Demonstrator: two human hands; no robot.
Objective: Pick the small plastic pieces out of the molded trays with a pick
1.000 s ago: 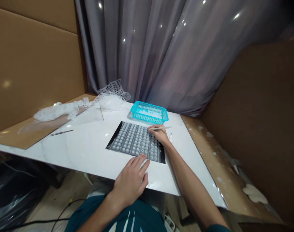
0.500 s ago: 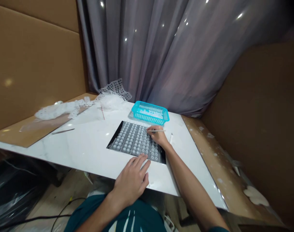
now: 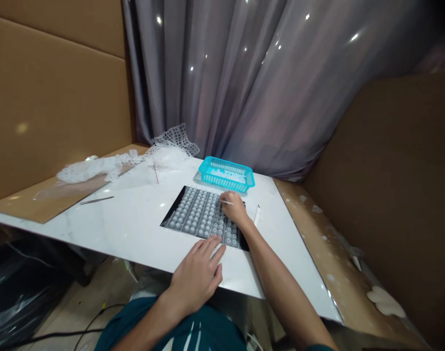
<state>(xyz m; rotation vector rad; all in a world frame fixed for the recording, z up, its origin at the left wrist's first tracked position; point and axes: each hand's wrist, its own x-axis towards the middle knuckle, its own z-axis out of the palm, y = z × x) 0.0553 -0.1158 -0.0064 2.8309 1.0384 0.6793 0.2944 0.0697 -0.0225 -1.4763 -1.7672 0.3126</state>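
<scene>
A black sheet lies on the table, bearing rows of small round white pieces. Some pieces on its right side show dark centres. My right hand is over the far right part of the sheet, fingers pinched on a thin white stick-like tool. Its tip is too small to make out. Near the front edge of the sheet lies my left hand, open, palm down, with its fingertips at the edge by the nearest pieces.
Behind the sheet stands a blue plastic basket with white pieces inside. A white pen-like item lies at right, tweezers at left. White perforated sheeting is heaped at back left. Brown panels and a grey curtain surround the table.
My right hand has shifted a little over the sheet, and the thin tool has turned, showing less of its length. The left hand stays in place. The whole view has tilted slightly.
</scene>
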